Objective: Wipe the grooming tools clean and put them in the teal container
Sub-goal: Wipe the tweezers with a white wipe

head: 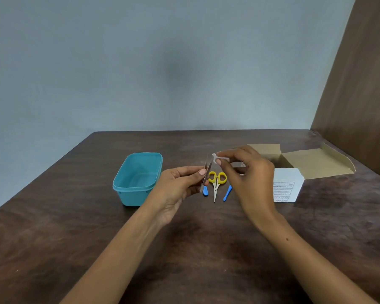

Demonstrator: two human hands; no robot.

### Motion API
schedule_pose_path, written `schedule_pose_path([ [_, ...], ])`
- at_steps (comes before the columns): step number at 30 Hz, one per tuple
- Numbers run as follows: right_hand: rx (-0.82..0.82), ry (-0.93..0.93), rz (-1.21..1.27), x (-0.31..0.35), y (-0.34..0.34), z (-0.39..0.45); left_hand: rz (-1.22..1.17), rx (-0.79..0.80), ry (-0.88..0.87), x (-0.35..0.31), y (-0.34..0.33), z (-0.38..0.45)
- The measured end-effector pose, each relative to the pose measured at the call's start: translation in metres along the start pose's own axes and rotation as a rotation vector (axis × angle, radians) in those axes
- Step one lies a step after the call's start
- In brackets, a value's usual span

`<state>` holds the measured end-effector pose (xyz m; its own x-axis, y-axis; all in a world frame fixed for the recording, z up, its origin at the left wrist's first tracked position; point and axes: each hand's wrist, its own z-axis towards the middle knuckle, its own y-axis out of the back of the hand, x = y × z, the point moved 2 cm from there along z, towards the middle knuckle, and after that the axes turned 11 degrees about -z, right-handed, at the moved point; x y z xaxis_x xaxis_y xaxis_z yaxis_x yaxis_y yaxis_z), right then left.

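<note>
Two hands: both are raised above the dark brown wooden table [53, 249], meeting near its middle, bare forearms reaching in from the near edge.
Left hand [176, 189]: palm turned up, thumb and fingers pinched on the lower part of a pair of slim silver metal tweezers [206, 172].
Tweezers: held nearly upright with a slight tilt, tips pointing up and away; the two arms stand a little apart toward the top.
Right hand [248, 178]: fingertips closed on a small white wipe or cotton piece [219, 160], which is at the upper end of the tweezers, touching or just beside the tip; I cannot tell which.
Teal container [138, 178]: a rectangular plastic tub with rounded corners, lidless, standing on the table just left of the left hand; nothing shows inside it.
Scissors [216, 183]: a small pair with yellow plastic finger loops and short steel blades, lying flat on the table behind and between the hands, loops away, points toward the camera, blades shut.
Blue tools: a short blue plastic-handled piece [205, 191] lies just left of the scissors, its upper part hidden by the tweezers and thumb; a thin blue plastic stick [227, 193] lies just right of them, slanted, partly behind the right hand.
Cardboard box [294, 172]: white outside with a printed label on the near face, brown inside, flaps open, standing on the table to the right of the right hand.
Background: a plain pale blue-grey wall [140, 62] behind the table, and a brown wooden panel [360, 95] at the right.
</note>
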<state>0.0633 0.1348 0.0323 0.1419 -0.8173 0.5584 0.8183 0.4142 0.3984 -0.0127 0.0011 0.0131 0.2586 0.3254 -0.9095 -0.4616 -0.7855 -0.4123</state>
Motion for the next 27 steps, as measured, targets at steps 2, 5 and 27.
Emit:
schedule_pose_path([
  [2,0.025,0.09,-0.059,0.002,-0.002,-0.001,-0.042,0.039,0.007,0.0,-0.002,-0.001],
  [5,0.114,0.16,-0.058,0.004,-0.007,-0.004,-0.096,0.052,-0.008,-0.003,-0.001,-0.001],
  [27,0.049,0.22,-0.121,-0.003,-0.006,0.001,-0.12,0.066,0.02,0.0,-0.006,-0.004],
])
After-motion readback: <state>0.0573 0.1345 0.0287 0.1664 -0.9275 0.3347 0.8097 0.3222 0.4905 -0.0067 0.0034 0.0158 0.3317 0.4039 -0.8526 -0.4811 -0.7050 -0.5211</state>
